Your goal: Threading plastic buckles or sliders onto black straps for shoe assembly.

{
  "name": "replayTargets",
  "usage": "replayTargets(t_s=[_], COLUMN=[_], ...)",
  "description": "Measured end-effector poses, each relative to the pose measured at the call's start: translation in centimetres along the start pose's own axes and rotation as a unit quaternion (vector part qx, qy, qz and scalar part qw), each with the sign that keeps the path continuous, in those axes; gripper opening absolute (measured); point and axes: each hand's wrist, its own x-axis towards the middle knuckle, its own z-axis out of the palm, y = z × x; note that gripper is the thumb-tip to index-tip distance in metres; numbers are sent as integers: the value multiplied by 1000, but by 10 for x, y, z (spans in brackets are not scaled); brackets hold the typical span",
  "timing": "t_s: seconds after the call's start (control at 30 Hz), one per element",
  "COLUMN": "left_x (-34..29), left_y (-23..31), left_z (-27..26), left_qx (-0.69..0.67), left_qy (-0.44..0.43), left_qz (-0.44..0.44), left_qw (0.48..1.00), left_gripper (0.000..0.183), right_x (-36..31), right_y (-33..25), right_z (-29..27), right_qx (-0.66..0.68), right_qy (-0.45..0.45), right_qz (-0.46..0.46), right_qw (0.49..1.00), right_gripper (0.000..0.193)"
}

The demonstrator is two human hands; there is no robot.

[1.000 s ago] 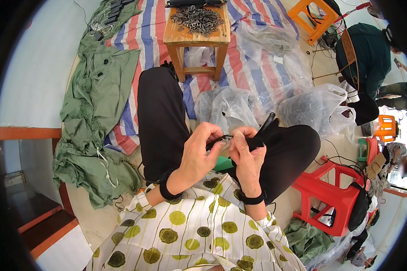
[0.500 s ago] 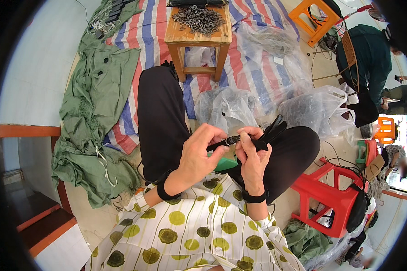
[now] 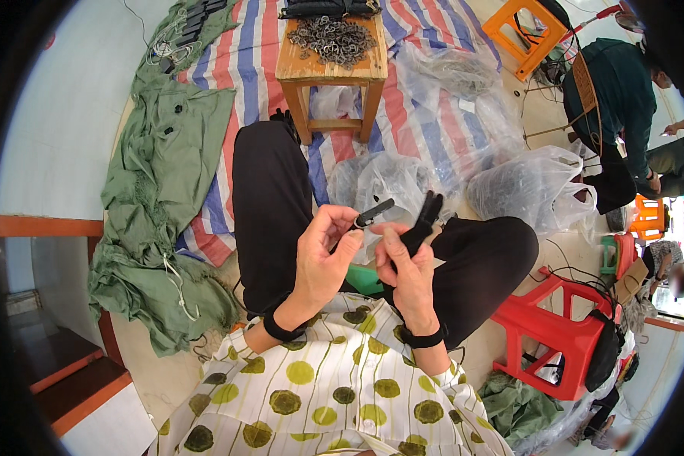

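Over my lap, my left hand pinches a short black strap between thumb and fingertips. A small metal ring shows on the strap, right at those fingertips, and the strap's loose end points up to the right. My right hand is closed around a bundle of black straps, whose ends fan upward. Its index fingertip comes close to the ring; whether they touch I cannot tell. Ahead of me, a pile of metal rings lies on a wooden stool.
Beyond my knees spreads a striped sheet, with green cloth along its left. Clear plastic bags lie to the right. A red plastic stool stands close on my right, and a person bends over farther off.
My hands have drawn slightly apart, and the strap's end now sticks out from my left fingertips. The bundle in my right hand has swung more upright.
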Motion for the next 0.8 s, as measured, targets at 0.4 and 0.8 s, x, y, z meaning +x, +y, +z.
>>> replayTargets(t_s=[0.4,0.8], left_x=[2,-3], left_y=[-3,-6], left_z=[-2,-2], left_qx=[-98,-126], left_qy=[-78,-111], left_qz=[-22,-53], left_qw=[992,984], left_gripper=[20,25], right_x=[3,-1], right_y=[3,1], right_z=[-4,-8], right_qx=[139,176], right_qy=[-91,-132], right_qz=[130,201], right_qw=[978,954], right_gripper=[22,30])
